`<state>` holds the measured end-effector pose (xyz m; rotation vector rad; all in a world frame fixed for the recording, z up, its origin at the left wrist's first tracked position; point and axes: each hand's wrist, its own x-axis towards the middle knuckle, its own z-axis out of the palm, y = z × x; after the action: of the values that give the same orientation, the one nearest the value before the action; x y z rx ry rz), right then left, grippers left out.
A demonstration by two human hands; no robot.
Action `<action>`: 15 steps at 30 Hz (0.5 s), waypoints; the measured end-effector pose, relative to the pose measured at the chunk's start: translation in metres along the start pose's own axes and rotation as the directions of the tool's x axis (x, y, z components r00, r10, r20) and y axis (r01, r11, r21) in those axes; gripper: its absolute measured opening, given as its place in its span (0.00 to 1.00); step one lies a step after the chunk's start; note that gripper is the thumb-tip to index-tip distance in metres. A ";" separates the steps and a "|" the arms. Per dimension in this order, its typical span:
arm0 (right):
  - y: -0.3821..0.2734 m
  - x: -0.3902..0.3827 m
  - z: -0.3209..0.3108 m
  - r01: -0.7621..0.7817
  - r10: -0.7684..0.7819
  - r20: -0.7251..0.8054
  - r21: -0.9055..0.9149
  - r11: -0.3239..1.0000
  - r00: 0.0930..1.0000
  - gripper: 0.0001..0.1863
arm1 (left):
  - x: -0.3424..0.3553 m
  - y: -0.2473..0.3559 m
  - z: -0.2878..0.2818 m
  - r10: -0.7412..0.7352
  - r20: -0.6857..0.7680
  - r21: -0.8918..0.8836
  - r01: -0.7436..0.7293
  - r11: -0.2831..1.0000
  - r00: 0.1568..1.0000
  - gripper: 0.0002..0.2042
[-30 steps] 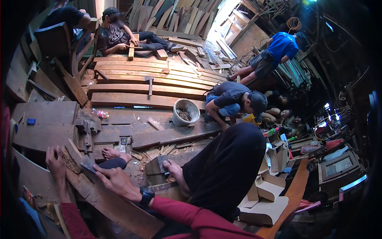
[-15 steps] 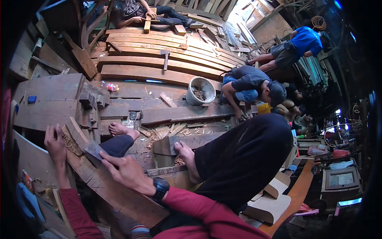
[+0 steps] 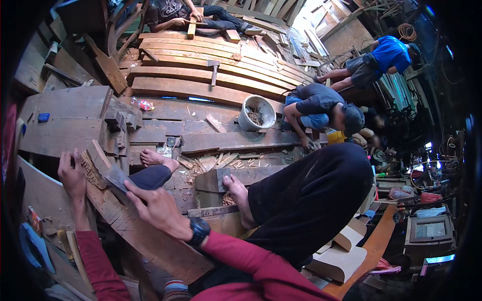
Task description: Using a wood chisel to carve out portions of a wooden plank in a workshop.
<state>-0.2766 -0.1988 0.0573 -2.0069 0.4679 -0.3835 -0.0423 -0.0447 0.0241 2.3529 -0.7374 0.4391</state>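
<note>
A long wooden board (image 3: 145,241) slants across my lap at the lower left, with rough, stepped carving (image 3: 92,171) at its far end. My left hand (image 3: 73,176) is at the outer edge of that end, fingers bent against the wood; part of its grip is hidden. A flat grey metal blade (image 3: 117,177) lies over the board just behind the carving. My right hand (image 3: 159,210), wearing a black watch, grips this blade with the index finger stretched along it. Its handle, if any, is covered by the hand.
A brown wooden block (image 3: 60,118) lies beyond my left hand. Long beams (image 3: 201,75) carry a hammer-like tool (image 3: 213,72). A bucket of scraps (image 3: 257,114) stands mid-floor, near a crouching person (image 3: 321,105). Wood chips surround my bare feet. Other people work farther off.
The whole view has shifted slightly. My right hand and the blade have moved a little along the board toward its carved end. The left hand stays at the board's edge.
</note>
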 end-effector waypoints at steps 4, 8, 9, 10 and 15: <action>-0.004 -0.009 -0.010 -0.061 0.061 0.090 -0.011 0.998 0.994 0.17 | 0.001 0.001 -0.006 0.015 -0.012 0.015 -0.014 1.000 1.000 0.15; -0.001 0.011 0.002 -0.063 0.064 0.025 -0.019 0.998 0.998 0.17 | 0.003 0.006 0.002 -0.033 0.001 -0.023 0.033 0.999 0.999 0.14; -0.006 0.006 0.004 -0.049 0.050 0.014 -0.035 0.998 0.999 0.17 | 0.002 0.002 0.000 -0.009 -0.007 -0.015 0.009 1.000 1.000 0.14; -0.007 0.000 0.000 -0.044 0.045 0.019 -0.032 0.999 0.999 0.17 | 0.001 0.002 -0.001 0.013 -0.019 -0.012 -0.014 1.000 1.000 0.14; -0.004 0.007 -0.002 -0.025 0.026 0.056 -0.021 0.999 0.998 0.17 | 0.004 0.006 0.001 -0.005 -0.025 0.002 0.005 1.000 1.000 0.14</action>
<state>-0.2709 -0.2019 0.0626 -2.0239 0.4635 -0.3064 -0.0425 -0.0510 0.0279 2.3468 -0.7193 0.4664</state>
